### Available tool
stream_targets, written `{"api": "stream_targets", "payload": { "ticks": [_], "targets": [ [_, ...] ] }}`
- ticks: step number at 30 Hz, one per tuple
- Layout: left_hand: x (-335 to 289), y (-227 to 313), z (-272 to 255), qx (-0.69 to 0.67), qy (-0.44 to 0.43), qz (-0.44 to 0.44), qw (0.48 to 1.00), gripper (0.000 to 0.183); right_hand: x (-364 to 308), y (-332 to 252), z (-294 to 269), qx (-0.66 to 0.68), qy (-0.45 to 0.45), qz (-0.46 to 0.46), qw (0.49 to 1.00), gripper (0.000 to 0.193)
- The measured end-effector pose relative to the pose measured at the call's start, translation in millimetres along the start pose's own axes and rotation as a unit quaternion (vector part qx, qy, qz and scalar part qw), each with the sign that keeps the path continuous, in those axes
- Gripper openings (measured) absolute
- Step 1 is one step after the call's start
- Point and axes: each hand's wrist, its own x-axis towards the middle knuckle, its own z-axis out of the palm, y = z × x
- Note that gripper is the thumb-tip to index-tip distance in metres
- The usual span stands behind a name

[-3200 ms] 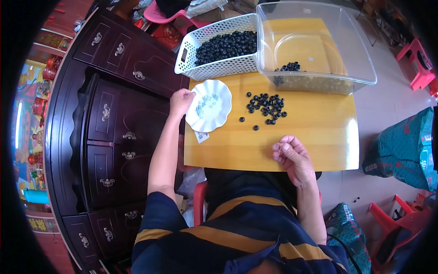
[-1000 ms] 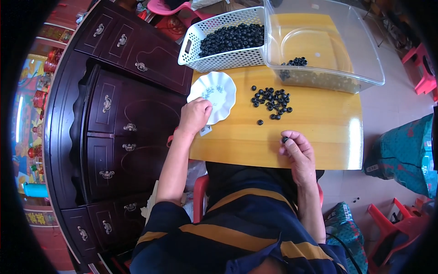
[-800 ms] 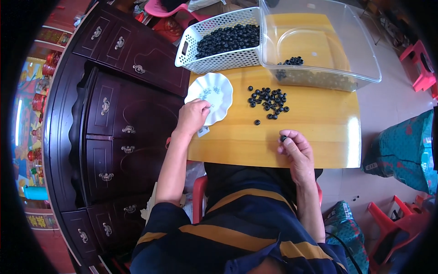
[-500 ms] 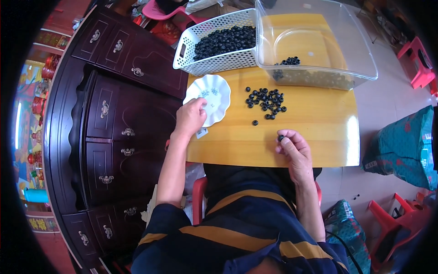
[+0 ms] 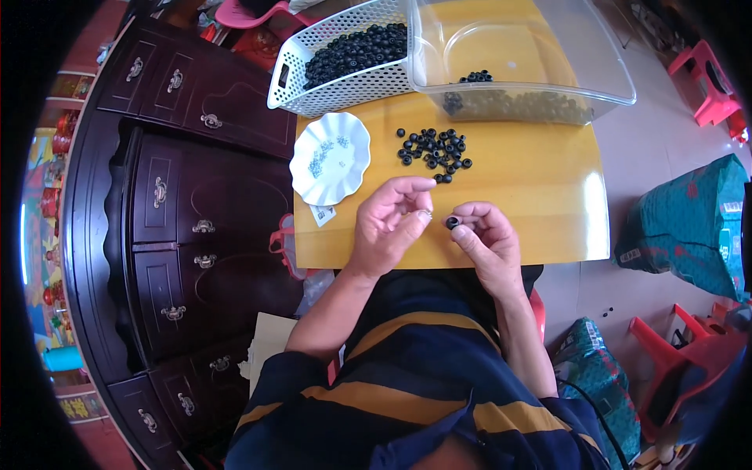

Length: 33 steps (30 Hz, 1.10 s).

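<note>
My right hand (image 5: 489, 243) pinches a small round black bead (image 5: 453, 223) with a hole, held between thumb and forefinger over the table's near edge. Just left of it, my left hand (image 5: 394, 223) has a tiny shiny piece (image 5: 427, 212) at its thumb tip, too small to make out; the forefinger is raised and curved above it. A white plate (image 5: 356, 174) with a wavy rim holds several tiny clear bluish pieces (image 5: 319, 160). Beyond my hands, a loose group of black beads (image 5: 432, 147) lies on the yellow table (image 5: 540, 204).
A white perforated basket (image 5: 342, 98) full of black beads stands at the back left. Beside it is a clear plastic bin (image 5: 529, 92) with more beads. A dark wooden cabinet (image 5: 235, 168) borders the table's left; teal bags (image 5: 689, 223) and red stools (image 5: 709, 86) are on the right.
My left hand has left the white plate and moved right, close to my right hand, with a tiny piece at its thumb. My right hand still holds the bead.
</note>
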Motion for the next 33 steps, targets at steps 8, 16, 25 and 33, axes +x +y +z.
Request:
{"api": "stream_targets", "payload": {
  "ticks": [8, 16, 25, 33],
  "targets": [
    [-5, -11, 15, -0.013, -0.021, -0.011, 1.0, 0.033, -1, 1, 0, -0.144, -0.012, -0.076, 0.987, 0.025],
    [-7, -13, 17, -0.024, -0.014, -0.007, 1.0, 0.031, -1, -2, 4, -0.154, -0.013, -0.071, 0.985, 0.025],
    [2, -9, 8, 0.223, -0.051, 0.141, 0.963, 0.015, -1, -2, 4, -0.094, -0.013, -0.068, 0.993, 0.027],
    [6, 14, 4, 0.343, -0.083, 0.119, 0.928, 0.013, 0, -7, 7, -0.269, 0.008, -0.114, 0.956, 0.02]
  ]
}}
